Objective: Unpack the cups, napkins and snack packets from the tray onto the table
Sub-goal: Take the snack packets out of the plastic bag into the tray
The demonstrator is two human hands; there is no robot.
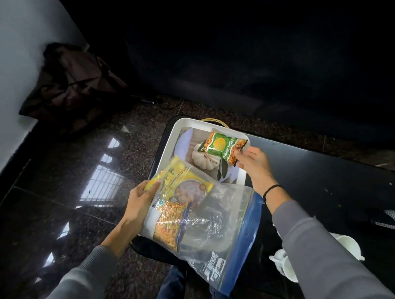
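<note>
**Snack packets coming out; cups look to be already on the table**

My right hand [252, 160] pinches one end of a green and orange foil snack packet [222, 146] between thumb and fingertips, holding it over the far corner of the white rectangular tray [166, 147]. I cannot tell whether its other end is touching the tray floor. My left hand [140, 199] grips the edge of a clear zip-top plastic bag with a blue strip [222, 220], held over the near end of the tray and my lap.

Inside that bag I can see a yellow printed snack packet [180, 187] at the top and an orange-patterned packet [169, 224] below it; the rest of the bag looks slack and see-through.

Apart from the green packet, the visible part of the tray floor shows only what I take for a printed picture of a pale pumpkin and a plate. The bag hides its near end.

On the glossy black table [329, 176], beside my right sleeve, stand white cups [347, 246], partly hidden by my arm, so I judge the cups done. No napkins show anywhere. What is left, as I read it, is to set down the green packet and empty the bag onto the table.
</note>
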